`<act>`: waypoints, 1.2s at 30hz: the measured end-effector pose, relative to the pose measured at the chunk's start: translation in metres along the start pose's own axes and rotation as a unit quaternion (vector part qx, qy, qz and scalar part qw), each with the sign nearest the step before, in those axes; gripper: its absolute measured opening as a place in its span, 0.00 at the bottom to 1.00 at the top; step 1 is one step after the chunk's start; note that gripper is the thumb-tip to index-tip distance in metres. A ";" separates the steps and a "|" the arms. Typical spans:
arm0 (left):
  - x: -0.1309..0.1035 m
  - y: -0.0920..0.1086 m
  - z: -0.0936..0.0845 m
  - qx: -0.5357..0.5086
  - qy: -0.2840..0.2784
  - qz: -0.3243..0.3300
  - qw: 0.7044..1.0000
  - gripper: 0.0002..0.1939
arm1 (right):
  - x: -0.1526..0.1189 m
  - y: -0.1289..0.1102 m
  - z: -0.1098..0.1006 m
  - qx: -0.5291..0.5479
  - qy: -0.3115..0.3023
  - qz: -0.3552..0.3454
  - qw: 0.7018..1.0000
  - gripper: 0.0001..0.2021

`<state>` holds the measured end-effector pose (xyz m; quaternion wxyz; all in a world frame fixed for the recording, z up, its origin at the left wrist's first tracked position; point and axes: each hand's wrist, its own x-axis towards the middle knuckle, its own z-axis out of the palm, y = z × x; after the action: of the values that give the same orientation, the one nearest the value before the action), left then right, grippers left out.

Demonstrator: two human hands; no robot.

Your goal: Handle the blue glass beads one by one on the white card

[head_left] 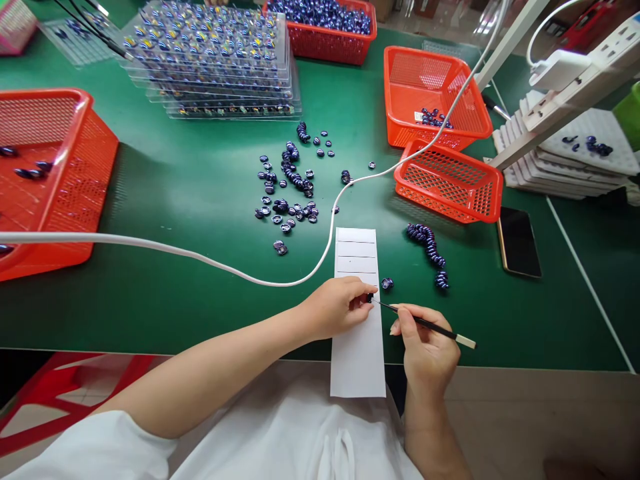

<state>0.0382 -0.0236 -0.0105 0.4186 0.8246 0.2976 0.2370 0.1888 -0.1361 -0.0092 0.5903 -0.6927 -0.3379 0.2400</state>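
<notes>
My left hand (345,305) pinches a small dark piece (370,297) over a white paper strip (357,360) ruled with lines at its far end. In my right hand (427,343) is a thin black tool (435,326) with a pale end, held like a pen, its fine tip at the small piece. One dark shiny piece (387,284) lies just right of the strip. A curved row of dark pieces (426,241) sits farther right. Loose and stacked dark pieces (295,175) are scattered beyond the strip, to the left.
A white cable (240,272) crosses the green table (200,187). Red baskets stand left (95,167), at the back (330,45) and right (450,180). Stacked clear trays (215,60) stand at the back. A phone (519,242) and white foam trays (550,160) are right.
</notes>
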 end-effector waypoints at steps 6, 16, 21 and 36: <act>0.000 0.001 0.000 0.004 0.000 0.006 1.000 0.14 | 0.001 -0.002 0.000 -0.027 -0.002 -0.006 1.000 0.06; -0.001 0.001 -0.001 0.009 -0.007 -0.002 1.000 0.14 | 0.002 -0.003 0.001 -0.044 -0.006 -0.006 0.999 0.06; -0.001 0.001 -0.001 0.007 -0.012 -0.005 1.000 0.14 | 0.002 -0.004 0.002 -0.040 -0.006 -0.002 0.999 0.07; -0.001 0.002 0.000 -0.001 -0.012 -0.017 1.000 0.14 | 0.004 0.002 -0.004 -0.057 -0.057 -0.058 0.995 0.05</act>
<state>0.0384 -0.0253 -0.0088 0.4268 0.8217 0.3065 0.2206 0.1941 -0.1358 -0.0105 0.5423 -0.6900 -0.4234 0.2248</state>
